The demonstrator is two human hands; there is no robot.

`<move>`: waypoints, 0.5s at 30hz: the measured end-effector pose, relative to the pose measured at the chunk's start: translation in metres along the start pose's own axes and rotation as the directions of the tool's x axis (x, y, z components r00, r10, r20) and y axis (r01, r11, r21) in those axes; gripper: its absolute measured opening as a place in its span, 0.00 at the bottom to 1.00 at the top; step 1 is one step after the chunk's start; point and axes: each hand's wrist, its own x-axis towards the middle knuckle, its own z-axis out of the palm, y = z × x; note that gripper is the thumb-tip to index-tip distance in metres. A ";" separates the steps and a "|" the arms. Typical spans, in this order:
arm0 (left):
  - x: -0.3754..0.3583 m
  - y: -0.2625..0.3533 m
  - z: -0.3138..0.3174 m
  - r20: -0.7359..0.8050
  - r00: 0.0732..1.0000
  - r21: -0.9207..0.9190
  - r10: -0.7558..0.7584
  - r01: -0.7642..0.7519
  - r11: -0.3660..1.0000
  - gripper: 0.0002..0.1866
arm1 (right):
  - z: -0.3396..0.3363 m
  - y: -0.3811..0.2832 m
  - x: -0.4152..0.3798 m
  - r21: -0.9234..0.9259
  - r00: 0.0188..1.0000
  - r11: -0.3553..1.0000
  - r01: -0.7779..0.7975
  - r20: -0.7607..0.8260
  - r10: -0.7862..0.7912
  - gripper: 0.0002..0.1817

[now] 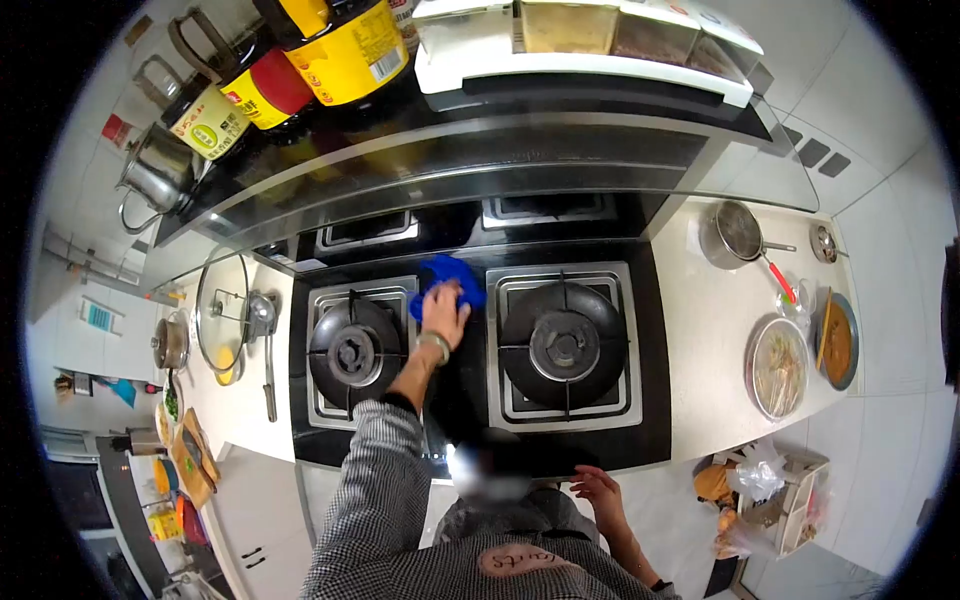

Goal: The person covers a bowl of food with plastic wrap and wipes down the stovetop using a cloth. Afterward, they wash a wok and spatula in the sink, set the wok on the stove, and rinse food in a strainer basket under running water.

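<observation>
**Blue cloth on the hob, between the two burners**

Blue cloth [449, 281] sits at about twelve o'clock from the person's chest in the head view, on the black glass hob [460, 390] in the strip between the left burner [352, 350] and the right burner [563, 345]. I see the left hand [444, 310] laid flat on the cloth's near edge, fingers spread and pressing down, wrist wearing a band. The right hand [598, 489] rests loosely curled against the front edge of the hob at five o'clock, holding nothing that I can make out.

To do this wiping well, I judge the palm should stay flat with even pressure, working the strip in overlapping strokes and keeping the cloth off the pan supports so it does not snag.

Writing: the bottles [290, 70] on the shelf at eleven o'clock carry yellow, red and green labels, too small to read. A script word on the person's apron [520, 560] is not legible either.
</observation>
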 end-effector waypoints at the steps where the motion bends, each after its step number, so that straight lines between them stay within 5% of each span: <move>1: -0.022 0.010 -0.001 0.019 0.997 -0.074 0.073 -0.071 0.995 0.17 | -0.002 0.001 -0.001 -0.002 0.999 1.000 -0.016 -0.032 0.015 0.15; 3: -0.083 0.034 0.002 0.073 0.992 -0.069 0.106 -0.101 0.992 0.19 | -0.001 0.002 -0.003 0.016 0.998 0.999 -0.033 -0.056 0.034 0.15; 4: -0.115 0.042 0.002 0.292 0.956 -0.023 0.022 -0.016 1.000 0.19 | -0.002 0.005 -0.003 0.022 0.998 0.999 -0.037 -0.053 0.038 0.15; 5: -0.155 0.045 -0.002 0.198 0.961 -0.079 0.193 -0.181 0.980 0.18 | -0.003 0.011 -0.003 0.003 0.999 1.000 -0.011 -0.047 0.011 0.15; 6: -0.189 0.046 0.000 0.263 0.944 -0.074 0.199 -0.186 0.980 0.15 | -0.001 0.015 0.000 -0.016 0.999 1.000 0.022 -0.039 -0.023 0.15; 8: -0.252 0.030 0.008 0.613 0.772 -0.577 0.166 0.294 0.762 0.13 | 0.011 0.017 -0.001 -0.028 0.998 0.999 0.016 -0.057 -0.018 0.15; 9: -0.244 0.072 -0.044 0.605 0.737 -0.202 0.302 -0.225 0.953 0.11 | 0.021 0.012 -0.003 -0.001 0.998 1.000 0.017 -0.052 -0.017 0.16; 10: -0.267 0.052 -0.028 0.445 0.769 -0.437 0.459 -0.261 0.861 0.14 | 0.031 0.009 -0.005 0.026 0.999 1.000 0.017 -0.048 -0.015 0.16; 12: -0.270 0.024 -0.033 0.500 0.745 -0.499 0.441 -0.168 0.850 0.15 | 0.050 0.009 -0.003 0.047 0.998 0.998 0.042 -0.051 -0.040 0.16; 15: -0.181 -0.019 -0.079 0.323 0.917 -0.121 0.233 -0.204 0.971 0.22 | 0.078 0.022 -0.004 0.092 0.994 0.992 0.091 -0.068 -0.085 0.16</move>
